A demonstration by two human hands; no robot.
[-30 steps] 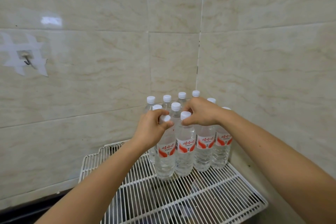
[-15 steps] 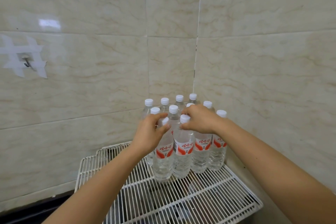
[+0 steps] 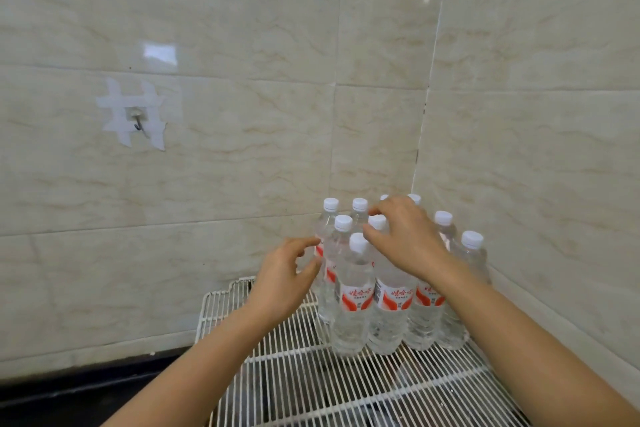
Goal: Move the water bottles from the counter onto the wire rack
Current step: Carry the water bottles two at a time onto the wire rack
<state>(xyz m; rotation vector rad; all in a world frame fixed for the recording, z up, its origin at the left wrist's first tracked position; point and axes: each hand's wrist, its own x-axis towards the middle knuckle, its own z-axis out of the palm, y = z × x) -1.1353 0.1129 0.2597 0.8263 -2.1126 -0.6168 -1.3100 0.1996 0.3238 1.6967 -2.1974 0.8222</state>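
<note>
Several clear water bottles [image 3: 353, 302] with white caps and red-and-white labels stand upright in a tight cluster at the back right corner of the white wire rack [image 3: 311, 378]. My left hand [image 3: 284, 274] hovers just left of the cluster, fingers apart and holding nothing. My right hand [image 3: 405, 239] is spread over the caps in the middle of the cluster, fingers loosely apart, hiding some caps; it grips no bottle. The nearest bottle's cap [image 3: 359, 242] shows free between the two hands.
Beige tiled walls [image 3: 242, 166] meet in a corner right behind the bottles. A small metal hook [image 3: 138, 121] taped to the left wall sits well above the rack. A dark counter edge [image 3: 86, 388] runs left of the rack.
Both hands have let go of the front bottles' caps. My left hand has pulled back to the left and opened; my right hand has lifted and spread. The view has shifted left.
</note>
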